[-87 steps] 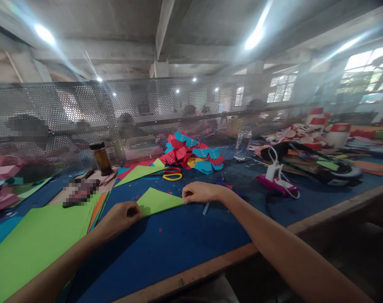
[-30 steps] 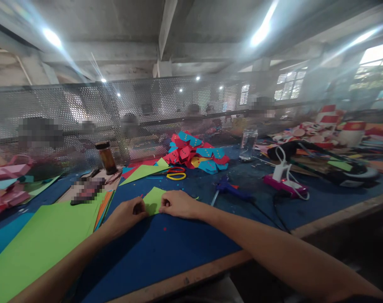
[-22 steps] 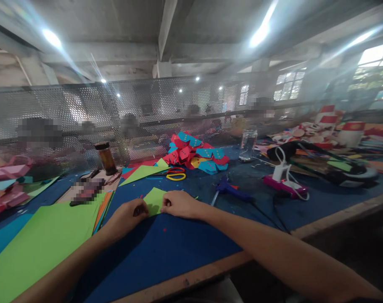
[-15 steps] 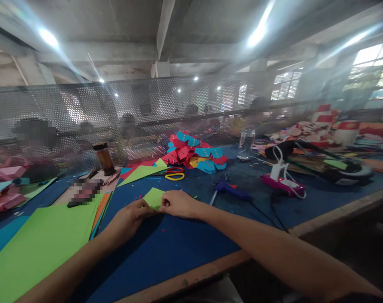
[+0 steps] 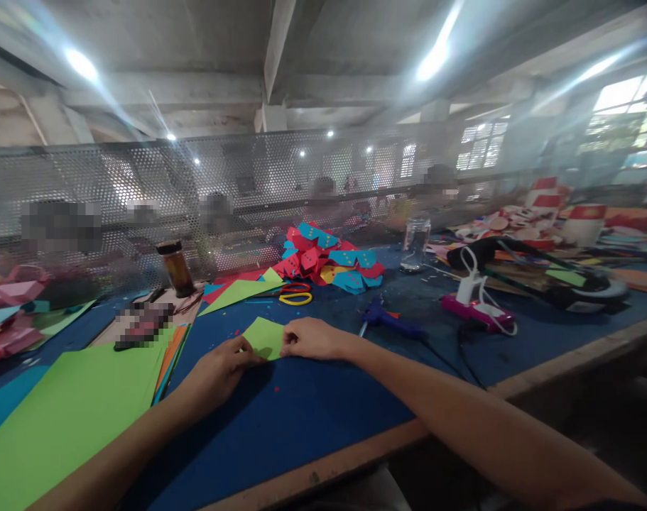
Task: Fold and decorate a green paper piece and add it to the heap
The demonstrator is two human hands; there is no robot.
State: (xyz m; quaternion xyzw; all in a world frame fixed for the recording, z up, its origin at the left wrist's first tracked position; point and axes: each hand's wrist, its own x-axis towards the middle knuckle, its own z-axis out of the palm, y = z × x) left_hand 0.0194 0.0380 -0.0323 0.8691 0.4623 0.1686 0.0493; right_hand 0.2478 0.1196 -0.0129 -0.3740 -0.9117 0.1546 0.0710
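Note:
A small piece of green paper lies on the blue tabletop between my two hands. My left hand has its fingers closed at the paper's left corner. Along the right edge of the same sheet, my right hand pinches the paper with curled fingers. The undersides of the fingers are hidden. Just beyond the hands are scissors with red and yellow handles and a larger folded green paper. A blue glue gun rests to the right of my right hand.
Green sheets are stacked at left, near a dark bottle. Red and blue folded paper pieces are heaped at the back beside a clear jar. A magenta power strip with cables stands right. A perforated screen runs behind.
My right hand has slid a little to the right along the paper, so more of the green sheet shows between the hands. My left hand has stayed nearly still.

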